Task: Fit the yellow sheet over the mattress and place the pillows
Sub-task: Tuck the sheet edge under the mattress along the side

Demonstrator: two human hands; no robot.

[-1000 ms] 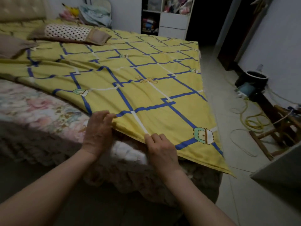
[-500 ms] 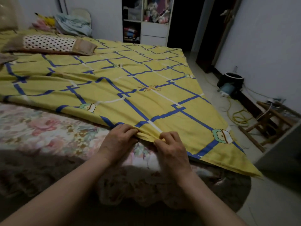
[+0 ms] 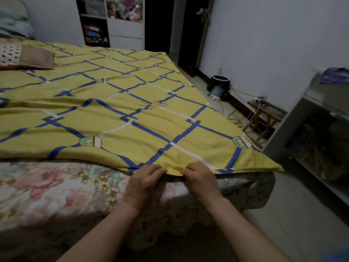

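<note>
Pinching the near hem of the yellow sheet (image 3: 132,118) now, both hands side by side: my left hand (image 3: 145,183) has its fingers curled over the edge, my right hand (image 3: 201,178) just beside it, thumb and fingers clamped on the same fold. Between them the cloth bunches into a small ridge. The sheet lies spread over most of the bed, running away to the far end, but it sits skewed; its near right corner pokes out over the mattress corner, and on the near left a wide strip of the floral mattress cover (image 3: 52,188) is bare.

This is thin cotton by the look of it, light and limp, no stiffness at all. It should slide easily over the cover below, and I'd guess a tug here will ripple the whole spread rather than shift one spot. The hem is the place to hold; a corner grip would steer it better.

One pillow (image 3: 24,56), spotted with a brown band, rests on the sheet at the far left. Beyond the bed stand a shelf unit (image 3: 113,21) and a dark doorway. On the right floor: a dark pot (image 3: 220,83), yellow cord (image 3: 235,118), a wooden stool (image 3: 264,118), a grey cabinet (image 3: 309,129) close by. Dim light throughout.
</note>
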